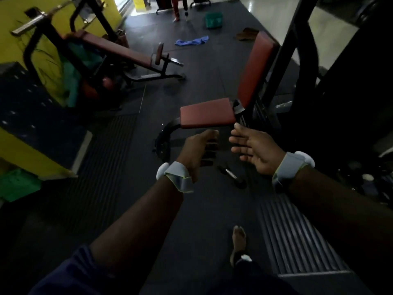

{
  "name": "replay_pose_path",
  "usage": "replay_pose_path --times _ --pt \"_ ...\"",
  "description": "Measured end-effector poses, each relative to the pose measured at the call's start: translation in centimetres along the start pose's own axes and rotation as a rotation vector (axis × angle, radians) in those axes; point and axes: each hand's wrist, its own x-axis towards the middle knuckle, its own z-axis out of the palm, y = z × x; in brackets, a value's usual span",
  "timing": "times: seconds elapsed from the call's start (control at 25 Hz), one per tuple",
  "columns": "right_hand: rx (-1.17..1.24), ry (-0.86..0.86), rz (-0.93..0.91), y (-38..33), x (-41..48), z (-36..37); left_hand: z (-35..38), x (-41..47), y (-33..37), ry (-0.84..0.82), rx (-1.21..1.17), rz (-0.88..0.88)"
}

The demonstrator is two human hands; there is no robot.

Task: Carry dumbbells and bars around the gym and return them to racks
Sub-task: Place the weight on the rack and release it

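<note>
Bare foot (pixel 239 238) stands near the dumbbell (pixel 230 174). Left hand (pixel 198 149) is curled, empty; right hand (pixel 254 149) spread. A slipped lift could crush toes.

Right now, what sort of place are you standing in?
Most likely a gym: a red-padded machine seat with an upright backrest just ahead, an inclined bench at left with a steel bar racked behind it, and ribbed black rubber floor mats.
</note>
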Motion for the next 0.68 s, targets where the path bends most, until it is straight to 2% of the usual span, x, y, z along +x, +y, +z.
replay_pose_path --times 0.2,0.4,0.52,0.68 --pt "-0.055 -0.1 0.095 -4.2 17.0 0.8 -0.7 15.1 2.7 0.104 -0.095 -0.113" --pt "-0.057 -0.046 0.231 -5.2 30.9 0.5 -1.3 28.2 4.0 0.096 -0.147 -0.18" --pt "-0.09 -0.026 0.316 -2.4 37.5 -0.4 -1.1 35.8 1.9 0.001 -0.124 -0.252" --pt "-0.125 0.086 0.375 5.1 47.3 -1.2 -0.2 47.6 -4.0 -0.096 -0.059 -0.372"
